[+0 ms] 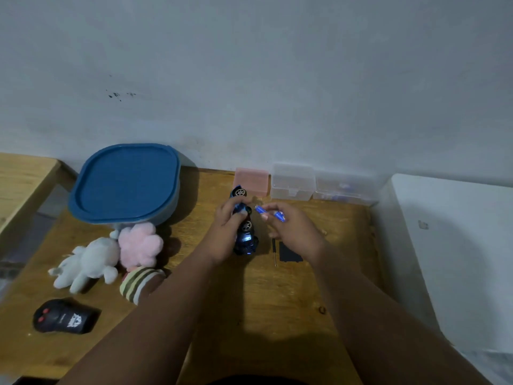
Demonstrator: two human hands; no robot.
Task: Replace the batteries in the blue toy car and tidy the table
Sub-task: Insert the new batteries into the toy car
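My left hand [226, 232] grips the blue toy car [245, 240], which is turned on its side above the wooden table [249, 301], wheels facing right. My right hand [291, 229] holds blue batteries [261, 210] in its fingers just right of the car; a second blue end [280, 216] shows further along the fingers. A small screwdriver [274, 252] and the black battery cover [288, 252] lie on the table below my right hand.
A blue-lidded container [125, 184] stands at the back left. Plush toys [91, 259], a pink plush [140, 245] and a striped one [141, 282] lie in front of it. A black remote [65, 316] sits at front left. A pink box [252, 180] and clear boxes [293, 182] line the wall.
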